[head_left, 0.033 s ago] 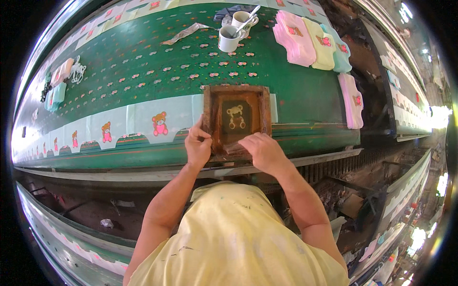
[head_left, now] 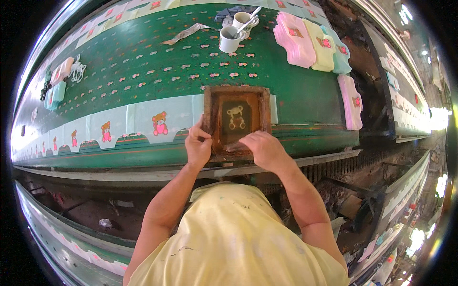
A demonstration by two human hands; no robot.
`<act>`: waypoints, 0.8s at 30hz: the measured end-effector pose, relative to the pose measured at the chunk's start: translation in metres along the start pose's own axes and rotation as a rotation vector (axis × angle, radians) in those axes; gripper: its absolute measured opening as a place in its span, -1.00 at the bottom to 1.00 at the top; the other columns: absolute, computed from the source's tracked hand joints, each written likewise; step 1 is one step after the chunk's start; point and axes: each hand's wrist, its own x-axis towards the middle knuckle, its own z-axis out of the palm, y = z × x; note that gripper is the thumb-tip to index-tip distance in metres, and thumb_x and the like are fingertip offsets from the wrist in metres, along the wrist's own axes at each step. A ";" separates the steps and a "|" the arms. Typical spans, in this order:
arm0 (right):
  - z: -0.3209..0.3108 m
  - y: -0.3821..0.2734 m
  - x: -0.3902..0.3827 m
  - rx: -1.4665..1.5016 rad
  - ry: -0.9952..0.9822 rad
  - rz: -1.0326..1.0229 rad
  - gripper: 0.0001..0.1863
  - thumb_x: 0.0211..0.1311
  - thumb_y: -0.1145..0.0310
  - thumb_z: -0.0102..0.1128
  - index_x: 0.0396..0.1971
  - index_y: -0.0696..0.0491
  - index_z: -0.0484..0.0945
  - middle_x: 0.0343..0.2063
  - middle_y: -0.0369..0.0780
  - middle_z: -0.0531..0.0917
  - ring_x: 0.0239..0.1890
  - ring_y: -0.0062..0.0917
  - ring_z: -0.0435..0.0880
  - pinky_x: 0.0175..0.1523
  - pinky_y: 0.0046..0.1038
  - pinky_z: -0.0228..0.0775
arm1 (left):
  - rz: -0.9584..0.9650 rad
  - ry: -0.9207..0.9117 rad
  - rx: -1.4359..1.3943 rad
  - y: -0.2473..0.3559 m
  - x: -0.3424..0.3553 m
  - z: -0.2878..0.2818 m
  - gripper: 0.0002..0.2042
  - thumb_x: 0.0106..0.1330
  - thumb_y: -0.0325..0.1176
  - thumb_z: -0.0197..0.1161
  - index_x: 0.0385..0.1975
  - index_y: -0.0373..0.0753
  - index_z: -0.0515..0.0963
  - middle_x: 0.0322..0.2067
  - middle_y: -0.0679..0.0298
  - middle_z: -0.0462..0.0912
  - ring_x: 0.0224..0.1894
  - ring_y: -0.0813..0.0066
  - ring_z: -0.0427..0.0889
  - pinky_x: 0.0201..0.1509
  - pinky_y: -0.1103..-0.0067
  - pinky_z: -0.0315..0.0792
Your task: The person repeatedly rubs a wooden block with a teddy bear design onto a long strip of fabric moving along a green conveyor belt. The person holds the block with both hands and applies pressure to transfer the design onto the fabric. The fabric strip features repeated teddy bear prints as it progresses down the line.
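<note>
A stained wooden screen frame [head_left: 261, 107] with a pale bear stencil [head_left: 234, 119] lies over pale cloth pieces on the green table [head_left: 310, 100]. My left hand [head_left: 198, 143] grips the frame's left side with fingers curled. My right hand [head_left: 262, 148] is closed on a squeegee blade [head_left: 234, 147] inside the frame, at its near edge. Left of the frame runs a row of pale cloth pieces [head_left: 139, 125] printed with pink-and-brown bears [head_left: 160, 124].
Two white mugs [head_left: 229, 43] with handled tools stand at the back. Stacked pink, yellow and mint pieces [head_left: 296, 43] lie back right, a pink stack [head_left: 348, 100] at the right edge. Small bundles [head_left: 59, 83] and white cord [head_left: 77, 69] lie left. Another long table [head_left: 405, 114] stands right.
</note>
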 end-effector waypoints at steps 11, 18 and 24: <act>-0.013 0.062 0.093 0.003 0.140 0.040 -0.57 0.31 0.66 0.10 0.11 0.16 0.78 -0.01 0.01 0.84 0.16 0.01 0.77 0.33 -0.01 0.61 | 0.092 0.038 0.017 -0.001 0.001 0.008 -0.79 0.13 -0.73 0.32 -0.39 -0.21 0.55 0.54 -0.13 0.60 0.26 0.02 0.68 0.48 0.30 0.46; -0.002 0.072 0.103 -0.057 0.169 0.012 -0.51 0.29 0.66 0.13 0.18 0.09 0.76 0.12 -0.08 0.80 0.25 -0.07 0.71 0.42 -0.05 0.52 | 0.102 0.016 0.082 0.002 0.002 0.004 -0.78 0.13 -0.74 0.33 -0.38 -0.22 0.53 0.53 -0.10 0.61 0.26 -0.05 0.67 0.45 0.28 0.48; 0.028 0.043 0.055 -0.186 0.177 -0.040 -0.54 0.32 0.57 0.23 0.21 0.05 0.74 0.13 -0.17 0.74 0.18 -0.17 0.65 0.32 -0.09 0.49 | 0.093 0.015 0.094 0.003 -0.001 0.003 -0.77 0.13 -0.74 0.33 -0.37 -0.21 0.53 0.55 -0.10 0.59 0.26 -0.06 0.67 0.38 0.27 0.52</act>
